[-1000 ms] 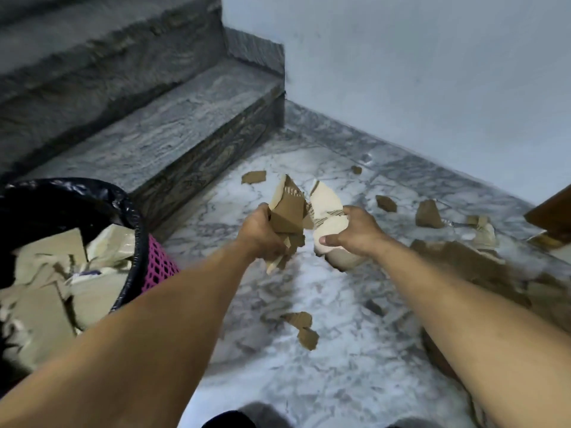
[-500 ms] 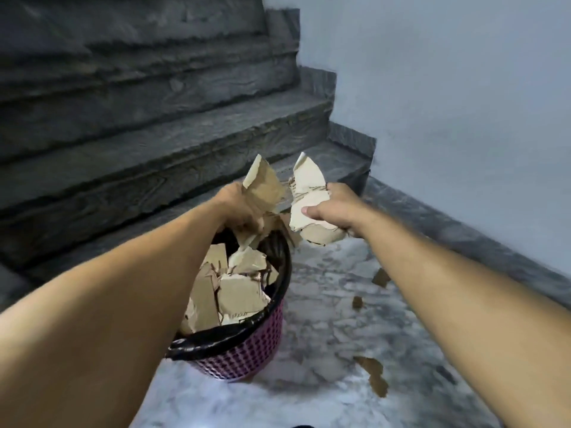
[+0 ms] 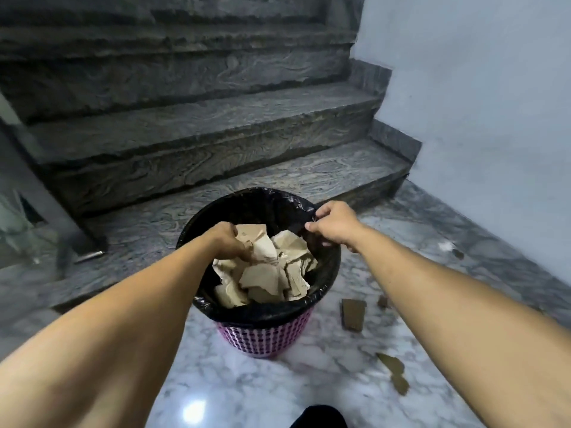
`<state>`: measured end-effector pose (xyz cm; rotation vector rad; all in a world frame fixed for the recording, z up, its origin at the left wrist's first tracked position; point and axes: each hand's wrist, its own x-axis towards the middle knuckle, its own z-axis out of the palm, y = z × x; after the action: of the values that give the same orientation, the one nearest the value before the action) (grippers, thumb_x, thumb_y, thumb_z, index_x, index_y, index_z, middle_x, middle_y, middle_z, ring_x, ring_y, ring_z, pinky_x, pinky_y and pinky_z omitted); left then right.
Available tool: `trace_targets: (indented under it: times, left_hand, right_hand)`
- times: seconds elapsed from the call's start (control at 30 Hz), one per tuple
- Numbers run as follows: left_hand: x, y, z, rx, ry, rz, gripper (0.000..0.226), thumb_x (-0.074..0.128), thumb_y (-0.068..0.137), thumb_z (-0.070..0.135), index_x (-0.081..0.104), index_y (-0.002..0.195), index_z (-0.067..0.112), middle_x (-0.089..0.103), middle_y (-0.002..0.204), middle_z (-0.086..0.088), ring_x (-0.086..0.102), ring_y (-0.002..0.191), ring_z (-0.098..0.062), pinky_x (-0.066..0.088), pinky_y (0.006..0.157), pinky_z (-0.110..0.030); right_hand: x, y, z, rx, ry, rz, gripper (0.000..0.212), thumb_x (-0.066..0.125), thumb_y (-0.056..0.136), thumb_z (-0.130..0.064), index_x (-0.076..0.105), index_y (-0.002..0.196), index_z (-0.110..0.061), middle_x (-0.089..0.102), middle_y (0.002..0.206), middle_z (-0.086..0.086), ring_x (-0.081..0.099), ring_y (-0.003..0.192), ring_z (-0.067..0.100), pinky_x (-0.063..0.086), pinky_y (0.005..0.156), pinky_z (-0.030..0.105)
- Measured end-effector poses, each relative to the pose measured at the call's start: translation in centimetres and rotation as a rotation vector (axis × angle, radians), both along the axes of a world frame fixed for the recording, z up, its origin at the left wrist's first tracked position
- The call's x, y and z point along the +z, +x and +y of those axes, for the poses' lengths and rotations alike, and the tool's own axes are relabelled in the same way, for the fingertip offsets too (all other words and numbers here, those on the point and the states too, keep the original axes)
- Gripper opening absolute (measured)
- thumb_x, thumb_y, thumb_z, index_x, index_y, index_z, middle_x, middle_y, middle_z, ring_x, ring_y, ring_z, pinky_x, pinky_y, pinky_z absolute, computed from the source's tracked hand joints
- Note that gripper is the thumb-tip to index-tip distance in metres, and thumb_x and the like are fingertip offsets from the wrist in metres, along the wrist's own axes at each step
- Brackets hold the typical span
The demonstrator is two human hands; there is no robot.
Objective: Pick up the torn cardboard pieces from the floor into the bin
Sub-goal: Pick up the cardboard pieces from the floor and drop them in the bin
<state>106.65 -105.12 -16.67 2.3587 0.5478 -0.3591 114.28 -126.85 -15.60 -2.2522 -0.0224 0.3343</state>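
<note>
A pink mesh bin [image 3: 262,338] with a black liner stands on the marble floor in front of the stairs. It is filled with torn cardboard pieces [image 3: 268,273]. My left hand [image 3: 227,244] is inside the bin, its fingers curled down into the cardboard at the left of the pile. My right hand [image 3: 333,225] is at the bin's right rim, fingers curled, pinching the black liner [image 3: 262,202]. Loose cardboard scraps lie on the floor to the right: one larger piece [image 3: 353,313], a small one [image 3: 383,301], and two more [image 3: 394,370] nearer me.
Grey stone stairs [image 3: 191,125] rise directly behind the bin. A pale wall [image 3: 479,103] with a stone skirting runs along the right. A metal post base [image 3: 89,256] sits at the left. A dark shape, perhaps my foot [image 3: 318,417], shows at the bottom edge.
Both hands carried the cardboard over to the bin and lowered it in. My right hand no longer holds cardboard and now pinches the liner; my left hand went down into the pile.
</note>
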Motion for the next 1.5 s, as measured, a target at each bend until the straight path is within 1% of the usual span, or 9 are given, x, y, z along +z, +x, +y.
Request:
trace_targets:
  times: [0.1,0.27,0.47,0.6,0.8,0.97,1.1,1.27,1.5]
  left_hand:
    - [0.4,0.9,-1.7,-0.041,0.043,-0.054,0.070,0.086,0.066,0.034,0.059,0.124,0.006,0.064,0.115,-0.011,0.063,0.100,-0.026,0.054,0.081,-0.034]
    - [1.5,3.3,-7.3,-0.134,-0.016,-0.200,0.042,0.086,0.067,0.026,0.066,0.101,0.009,0.069,0.091,-0.011,0.065,0.074,-0.024,0.056,0.062,-0.032]
    - [0.7,6.4,-16.4,-0.281,-0.060,-0.284,0.027,0.080,0.073,0.023,0.070,0.092,0.007,0.070,0.089,-0.011,0.065,0.079,-0.022,0.059,0.075,-0.038]
    - [-1.4,7.8,-21.9,-0.436,-0.005,-0.260,0.031,0.076,0.078,0.024,0.066,0.104,0.008,0.068,0.101,-0.009,0.064,0.091,-0.023,0.055,0.076,-0.033]
    - [-8.1,9.1,-27.6,-0.557,0.066,-0.011,0.045,0.078,0.077,0.030,0.061,0.114,0.011,0.064,0.111,-0.010,0.061,0.099,-0.025,0.053,0.082,-0.033]
    - [-16.5,8.6,-29.5,-0.654,0.172,0.212,0.055,0.074,0.081,0.026,0.051,0.128,0.011,0.057,0.124,-0.009,0.058,0.109,-0.028,0.053,0.087,-0.036]
    - [-23.2,8.1,-29.5,-0.653,0.224,0.292,0.062,0.057,0.079,0.028,0.039,0.138,0.024,0.044,0.137,-0.010,0.049,0.119,-0.032,0.048,0.098,-0.045]
    - [-28.1,6.9,-28.9,-0.643,0.267,0.222,0.086,0.065,0.079,0.011,0.017,0.146,0.035,0.013,0.149,-0.009,0.024,0.133,-0.038,0.036,0.104,-0.047]
    - [-29.3,9.7,-29.5,-0.701,0.508,0.153,0.092,0.085,0.058,0.029,0.033,0.133,0.017,0.032,0.132,-0.009,0.033,0.123,-0.030,0.032,0.099,-0.037]
  right_hand:
    - [-0.1,0.6,-2.6,-0.052,0.050,0.021,0.019,0.078,0.080,-0.017,0.059,0.082,-0.018,0.066,0.090,0.006,0.066,0.074,0.018,0.057,0.056,0.030]
    - [-1.2,0.8,-8.8,-0.049,-0.006,0.108,0.014,0.069,0.084,-0.009,0.056,0.082,-0.015,0.066,0.085,0.010,0.064,0.071,0.017,0.055,0.060,0.032]
    - [-5.4,-0.9,-16.7,-0.056,-0.141,0.274,0.016,0.070,0.088,-0.012,0.054,0.082,-0.012,0.062,0.087,0.026,0.060,0.068,0.022,0.050,0.054,0.029]
    - [-9.0,-1.6,-20.9,-0.092,-0.144,0.345,0.021,0.073,0.086,-0.020,0.065,0.078,-0.003,0.069,0.088,0.015,0.068,0.082,0.025,0.059,0.076,0.041]
    - [-15.3,-2.5,-24.6,-0.061,-0.217,0.426,0.035,0.078,0.082,-0.021,0.064,0.109,-0.002,0.069,0.097,0.014,0.069,0.090,0.025,0.061,0.078,0.041]
    - [-21.9,-4.8,-26.1,0.165,-0.493,0.418,0.056,0.083,0.074,-0.029,0.059,0.123,-0.014,0.059,0.126,0.010,0.060,0.109,0.028,0.052,0.088,0.035]
    - [-26.9,-6.3,-26.4,0.449,-0.611,0.295,0.067,0.071,0.081,-0.034,0.044,0.140,-0.018,0.042,0.137,0.011,0.048,0.124,0.033,0.046,0.096,0.041]
    - [-29.2,-7.5,-26.3,0.563,-0.617,0.081,0.041,0.065,0.082,-0.031,0.051,0.116,-0.013,0.042,0.121,0.012,0.047,0.112,0.035,0.044,0.080,0.039]
    - [-30.2,-5.4,-26.4,0.582,-0.556,0.248,0.030,0.067,0.081,-0.028,0.045,0.100,-0.021,0.063,0.106,0.011,0.062,0.096,0.033,0.043,0.070,0.034]
